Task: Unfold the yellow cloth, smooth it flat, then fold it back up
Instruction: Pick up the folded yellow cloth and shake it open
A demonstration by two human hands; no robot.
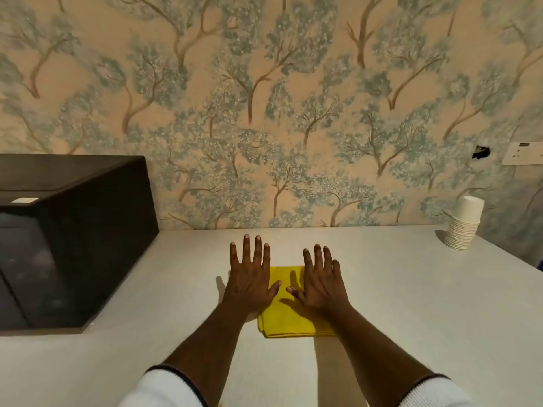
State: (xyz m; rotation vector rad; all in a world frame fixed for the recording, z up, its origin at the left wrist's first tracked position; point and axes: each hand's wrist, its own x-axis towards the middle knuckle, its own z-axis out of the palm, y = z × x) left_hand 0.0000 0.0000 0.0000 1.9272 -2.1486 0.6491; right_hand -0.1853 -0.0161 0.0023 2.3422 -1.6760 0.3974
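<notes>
A yellow cloth (289,317) lies folded into a small rectangle on the white counter (396,289), in the middle of the view. My left hand (249,277) is spread flat, palm down, over the cloth's left edge, its fingers reaching past the far edge onto the counter. My right hand (320,280) is spread the same way over the cloth's right part. Both hands hold nothing and their fingers are apart. The hands cover much of the cloth; its near edge and a strip between the thumbs show.
A black microwave (70,239) stands on the counter at the left. A stack of white paper cups (464,224) sits at the far right corner. A tree-patterned wall (264,113) bounds the counter's far edge, with a switch plate (521,153) at right.
</notes>
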